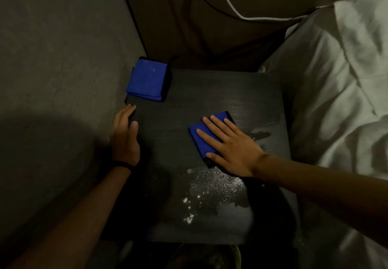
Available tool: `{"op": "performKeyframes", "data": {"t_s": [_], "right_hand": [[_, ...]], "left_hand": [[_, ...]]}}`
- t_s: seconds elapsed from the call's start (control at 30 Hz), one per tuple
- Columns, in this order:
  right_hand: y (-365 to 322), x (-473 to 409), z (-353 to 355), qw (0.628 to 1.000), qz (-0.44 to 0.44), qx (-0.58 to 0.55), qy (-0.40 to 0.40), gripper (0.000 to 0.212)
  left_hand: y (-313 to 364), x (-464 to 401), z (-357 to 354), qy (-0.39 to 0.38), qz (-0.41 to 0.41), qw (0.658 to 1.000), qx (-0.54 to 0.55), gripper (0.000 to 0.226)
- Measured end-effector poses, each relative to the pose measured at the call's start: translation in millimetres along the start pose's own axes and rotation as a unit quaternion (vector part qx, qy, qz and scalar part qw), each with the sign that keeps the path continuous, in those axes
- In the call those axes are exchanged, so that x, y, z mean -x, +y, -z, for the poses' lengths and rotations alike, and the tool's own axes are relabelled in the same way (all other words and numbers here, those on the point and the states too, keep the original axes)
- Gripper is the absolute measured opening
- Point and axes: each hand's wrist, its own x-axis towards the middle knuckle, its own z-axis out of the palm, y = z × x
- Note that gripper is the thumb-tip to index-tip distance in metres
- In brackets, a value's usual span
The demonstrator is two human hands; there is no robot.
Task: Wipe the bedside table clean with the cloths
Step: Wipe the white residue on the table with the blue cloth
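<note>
My right hand [233, 149] is flat, fingers spread, on a blue cloth [201, 136] mid-table [210, 92]. Left hand [125, 134] rests open on the left edge, holding nothing. Spare cloth [147, 79] sits in the far-left corner.

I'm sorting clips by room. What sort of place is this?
Most likely a bedroom: a dark bedside table stands against a wall, white rumpled bedding lies beside it, and a white charging cable hangs behind.

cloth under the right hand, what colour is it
Blue with a dark edge, seen in the head view.

The left hand [125, 136] stands on edge at near left, fingers together, while the right hand [230, 144] lies flat, fingers spread.
</note>
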Motion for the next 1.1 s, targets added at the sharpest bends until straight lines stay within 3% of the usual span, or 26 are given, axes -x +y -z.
{"op": "performKeyframes", "data": {"t_s": [0.4, 0.73, 0.93, 1.1], "right_hand": [[52.4, 66.4, 3.2, 0.994, -0.103, 0.004, -0.036, 0.074], [67.2, 109.6, 11.8, 0.995, -0.037, 0.047, -0.079, 0.078], [62.4, 106.3, 11.7, 0.999, -0.024, 0.041, -0.013, 0.054], [49.9, 116.8, 10.3, 0.998, -0.041, 0.05, -0.002, 0.066]], "left_hand": [[3.4, 1.5, -1.1, -0.006, -0.011, 1.0, -0.001, 0.068], [4.4, 3.6, -1.7, 0.002, -0.027, 1.0, 0.008, 0.062], [4.9, 4.0, -3.4, 0.004, -0.022, 1.0, 0.0, 0.053], [4.7, 3.5, -1.7, 0.001, -0.03, 0.999, -0.011, 0.052]]}}
